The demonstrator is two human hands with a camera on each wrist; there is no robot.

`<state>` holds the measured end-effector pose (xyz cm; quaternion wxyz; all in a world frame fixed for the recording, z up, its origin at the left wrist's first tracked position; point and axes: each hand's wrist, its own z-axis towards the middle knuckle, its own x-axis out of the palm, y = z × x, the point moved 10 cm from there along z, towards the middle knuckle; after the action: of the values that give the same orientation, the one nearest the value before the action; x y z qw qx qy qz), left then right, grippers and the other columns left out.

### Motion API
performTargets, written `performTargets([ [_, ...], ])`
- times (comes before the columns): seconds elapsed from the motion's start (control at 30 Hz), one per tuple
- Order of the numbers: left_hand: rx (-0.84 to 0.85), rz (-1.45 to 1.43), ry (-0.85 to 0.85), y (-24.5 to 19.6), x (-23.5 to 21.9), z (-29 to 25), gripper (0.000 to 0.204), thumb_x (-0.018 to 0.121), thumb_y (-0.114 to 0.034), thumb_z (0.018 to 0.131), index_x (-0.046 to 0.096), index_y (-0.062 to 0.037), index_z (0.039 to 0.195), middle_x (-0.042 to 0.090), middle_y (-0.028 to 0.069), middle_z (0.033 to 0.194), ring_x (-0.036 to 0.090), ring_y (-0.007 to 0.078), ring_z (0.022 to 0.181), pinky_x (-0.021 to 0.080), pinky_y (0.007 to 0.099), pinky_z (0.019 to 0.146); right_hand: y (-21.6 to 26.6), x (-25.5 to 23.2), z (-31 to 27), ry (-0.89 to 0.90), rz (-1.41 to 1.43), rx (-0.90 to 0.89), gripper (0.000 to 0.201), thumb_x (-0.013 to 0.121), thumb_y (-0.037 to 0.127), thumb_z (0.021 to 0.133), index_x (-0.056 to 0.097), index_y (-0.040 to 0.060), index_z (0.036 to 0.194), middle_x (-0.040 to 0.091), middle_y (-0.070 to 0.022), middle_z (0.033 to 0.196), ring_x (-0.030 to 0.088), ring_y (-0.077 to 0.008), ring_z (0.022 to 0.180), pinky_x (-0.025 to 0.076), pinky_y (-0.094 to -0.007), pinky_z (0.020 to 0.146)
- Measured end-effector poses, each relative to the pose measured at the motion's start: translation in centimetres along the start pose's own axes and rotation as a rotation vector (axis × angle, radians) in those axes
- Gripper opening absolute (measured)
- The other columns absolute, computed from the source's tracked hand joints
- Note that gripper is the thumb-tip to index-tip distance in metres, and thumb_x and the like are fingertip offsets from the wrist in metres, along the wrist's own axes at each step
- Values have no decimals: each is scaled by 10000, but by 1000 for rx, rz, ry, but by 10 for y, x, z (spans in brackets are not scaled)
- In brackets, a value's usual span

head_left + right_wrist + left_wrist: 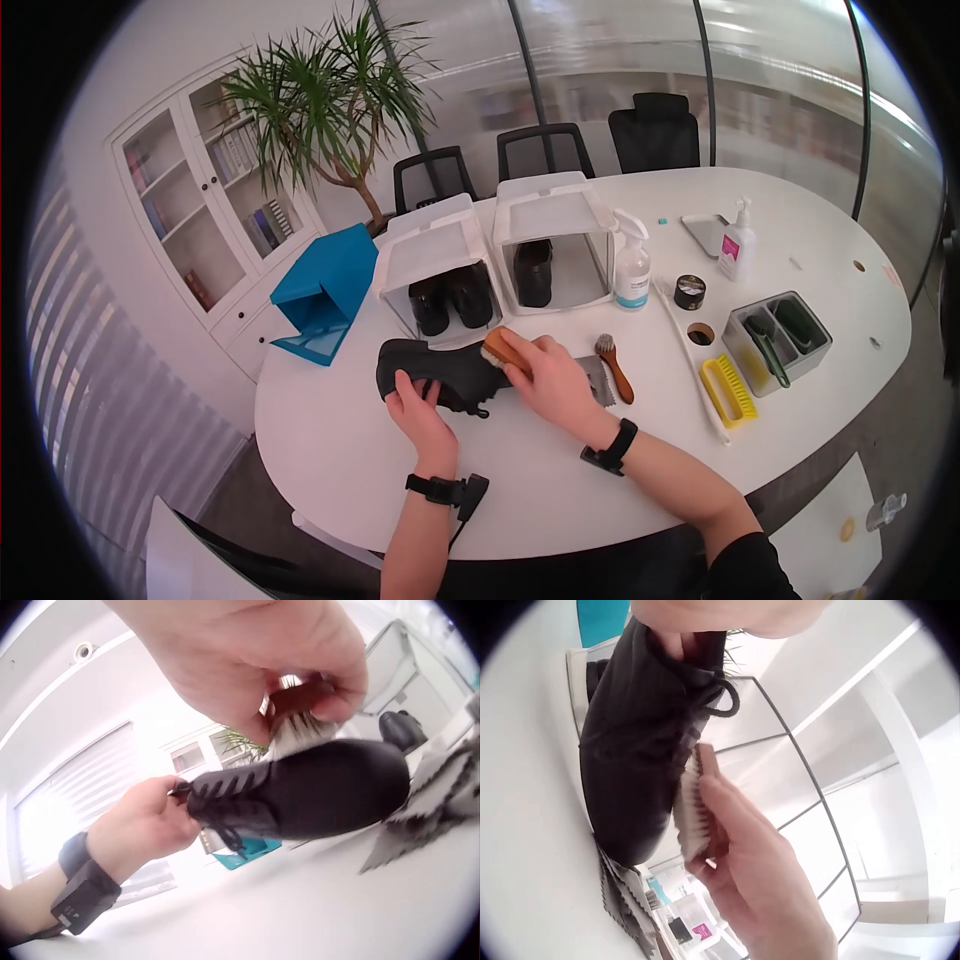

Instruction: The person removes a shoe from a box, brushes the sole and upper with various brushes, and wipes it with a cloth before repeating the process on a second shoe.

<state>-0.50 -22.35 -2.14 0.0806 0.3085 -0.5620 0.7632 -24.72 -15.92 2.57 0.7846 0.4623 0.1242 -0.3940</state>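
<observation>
A black lace-up shoe [445,372] is held on its side above the white table. My left hand [424,425] grips it at the heel end, with fingers in the shoe's opening and the toe pointing right. In my right hand [556,388] is a wooden-backed brush [503,350] with pale bristles. Seen from the left wrist, the bristles [691,817] lie along the upper near the toe and laces. The right wrist view shows thumb and fingers pinching the brush's wooden back [300,697], its bristles against the shoe. A loose lace loop [724,701] hangs from the shoe.
Beyond the shoe stand two white shoe boxes [508,300] with black shoes inside, beside a blue box [335,290]. A grey cloth [598,380], small wooden-handled brush [616,372], spray bottle [632,270], round tin [690,291], yellow brush [730,392] and grey container [744,350] lie rightward.
</observation>
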Motion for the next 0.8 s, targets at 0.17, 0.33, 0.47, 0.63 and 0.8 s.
performTargets([
  [0.17,-146,14,-94,18,-20,13,397,554,-353,1085,475,15,1210,572,166,1252,626,282,1155,511,439,1094,-15,-12,7,115,-195,19,516,699,286,952,574,241,1451,692,-154,1024,707,-364,949,581,-454,828],
  [0.33,-188,-21,-145,24,-18,6,425,569,-362,1074,477,32,1205,586,179,1212,626,291,1158,505,416,1076,-14,-14,11,166,-275,35,535,711,291,945,566,220,1454,705,-166,992,711,-378,917,586,-463,794],
  [0.47,-115,449,-103,28,-16,1,494,612,-410,1045,511,64,1143,612,179,1111,615,291,1119,497,362,982,15,8,18,70,-252,-121,516,718,281,931,574,160,1411,704,-172,978,704,-375,918,587,-476,787],
  [0.63,-382,-135,84,92,-7,0,358,417,-387,1086,578,-68,1101,621,36,1015,585,171,927,491,338,839,88,77,17,56,-111,-320,464,703,317,930,623,119,1342,686,-177,926,683,-369,909,577,-453,792],
  [0.8,-526,108,72,107,-32,17,400,480,-453,1047,580,-81,1157,592,21,1024,580,169,865,489,345,778,75,73,20,80,-208,-359,491,715,282,922,603,136,1377,684,-163,1040,664,-359,997,578,-441,835],
])
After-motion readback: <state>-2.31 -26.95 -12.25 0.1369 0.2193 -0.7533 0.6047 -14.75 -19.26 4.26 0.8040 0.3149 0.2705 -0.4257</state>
